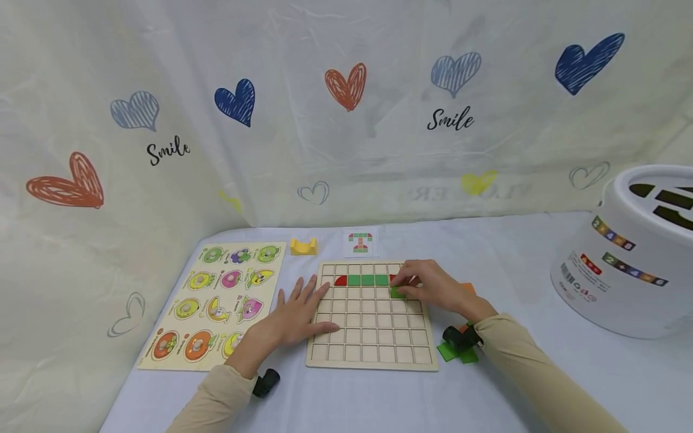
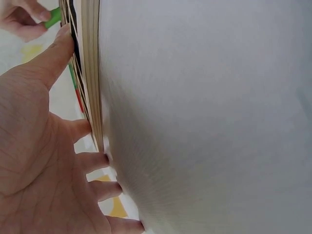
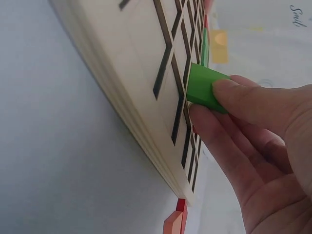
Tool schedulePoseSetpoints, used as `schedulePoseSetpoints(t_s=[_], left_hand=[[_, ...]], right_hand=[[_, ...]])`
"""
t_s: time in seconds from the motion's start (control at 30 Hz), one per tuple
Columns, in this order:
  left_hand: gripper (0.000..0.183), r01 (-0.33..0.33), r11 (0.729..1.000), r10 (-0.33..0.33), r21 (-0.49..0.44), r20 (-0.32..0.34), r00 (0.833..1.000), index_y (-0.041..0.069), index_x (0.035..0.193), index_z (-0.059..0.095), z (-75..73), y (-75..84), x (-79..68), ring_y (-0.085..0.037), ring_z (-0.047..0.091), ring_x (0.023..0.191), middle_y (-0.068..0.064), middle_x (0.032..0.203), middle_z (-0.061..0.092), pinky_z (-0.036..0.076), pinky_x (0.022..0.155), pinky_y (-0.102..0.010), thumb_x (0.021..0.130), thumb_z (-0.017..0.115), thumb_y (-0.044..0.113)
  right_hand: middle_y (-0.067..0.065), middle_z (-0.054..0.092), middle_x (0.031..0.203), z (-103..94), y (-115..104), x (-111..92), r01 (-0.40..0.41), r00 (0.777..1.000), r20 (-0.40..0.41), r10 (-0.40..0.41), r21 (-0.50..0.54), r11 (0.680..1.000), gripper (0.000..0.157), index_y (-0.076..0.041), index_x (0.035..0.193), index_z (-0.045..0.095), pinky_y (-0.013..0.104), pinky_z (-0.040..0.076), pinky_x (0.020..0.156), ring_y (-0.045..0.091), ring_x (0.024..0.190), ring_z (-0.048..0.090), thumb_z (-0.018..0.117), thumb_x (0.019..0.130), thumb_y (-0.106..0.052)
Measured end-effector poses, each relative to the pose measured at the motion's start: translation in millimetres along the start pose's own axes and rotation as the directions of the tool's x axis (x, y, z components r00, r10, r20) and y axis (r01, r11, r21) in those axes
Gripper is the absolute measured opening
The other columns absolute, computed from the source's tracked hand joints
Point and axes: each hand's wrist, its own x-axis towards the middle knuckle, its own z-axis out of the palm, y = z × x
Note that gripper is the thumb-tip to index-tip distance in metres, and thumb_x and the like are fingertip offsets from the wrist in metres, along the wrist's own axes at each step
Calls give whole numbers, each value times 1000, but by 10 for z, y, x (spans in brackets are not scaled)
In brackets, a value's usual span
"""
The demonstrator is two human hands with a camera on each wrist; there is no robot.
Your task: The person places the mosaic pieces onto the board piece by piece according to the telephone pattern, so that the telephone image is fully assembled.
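A wooden grid board (image 1: pixel 368 355) lies on the table, its upper row holding a red rounded tile (image 1: pixel 341 281), several green tiles (image 1: pixel 368 280) and a bit of red by the right fingers. My right hand (image 1: pixel 430 285) pinches a green tile (image 3: pixel 204 87) between thumb and fingers, one edge of it right at the grid in the right wrist view. My left hand (image 1: pixel 298 313) rests with spread fingers on the board's left edge; in the left wrist view the thumb (image 2: pixel 56 53) lies along the board's side.
Loose green tiles (image 1: pixel 457 353) and orange ones lie under my right wrist. A small pattern card (image 1: pixel 360 243) and a yellow holder (image 1: pixel 304 246) stand behind the board. To the left lies a fruit puzzle board (image 1: pixel 216 282); a white bucket (image 1: pixel 612 282) stands at the right.
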Motion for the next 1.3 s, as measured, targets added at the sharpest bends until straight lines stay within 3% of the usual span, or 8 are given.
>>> schedulePoseSetpoints(t_s=[0.17, 0.5, 0.7, 1.07, 1.3], left_hand=[[93, 1, 1000, -1, -2, -2, 1000, 12, 167, 24, -1, -7, 3, -48, 6, 158, -21, 173, 12, 6, 117, -79, 99, 61, 62], [93, 2, 1000, -2, -1, 3, 1000, 12, 168, 24, 13, -16, 9, -48, 6, 158, -21, 174, 12, 6, 117, -79, 99, 60, 63], [93, 2, 1000, -2, -15, -8, 1000, 11, 167, 25, 19, -11, 4, -48, 7, 158, -22, 173, 13, 7, 116, -79, 99, 62, 63], [93, 2, 1000, -2, -11, -7, 1000, 12, 167, 25, 21, -16, 16, -48, 7, 158, -21, 173, 13, 7, 116, -79, 99, 61, 63], [93, 6, 1000, -6, -7, -5, 1000, 11, 167, 25, 13, -8, 11, -48, 7, 158, -21, 173, 13, 7, 117, -79, 99, 61, 63]], right_hand=[[4, 70, 98, -6, -3, 9, -1, 1000, 10, 1, -19, 1000, 16, -1, 106, 79, 29, 60, 78, 16, 88, 69, 77, 91, 4], [5, 69, 94, 10, -47, 42, 75, 997, 46, -68, -179, 981, 17, 3, 105, 80, 25, 56, 69, 13, 81, 67, 77, 90, 6], [7, 69, 96, 20, -45, 45, 97, 995, 48, -88, -216, 972, 17, 3, 105, 80, 24, 56, 69, 16, 83, 69, 79, 88, 7], [7, 68, 97, 43, -43, 11, -15, 997, -72, 2, -182, 983, 16, 2, 103, 79, 25, 57, 70, 13, 80, 66, 77, 89, 9], [12, 70, 107, 64, -34, 35, -40, 999, -43, 33, -175, 984, 20, 6, 109, 77, 28, 59, 73, 19, 87, 70, 72, 91, 12]])
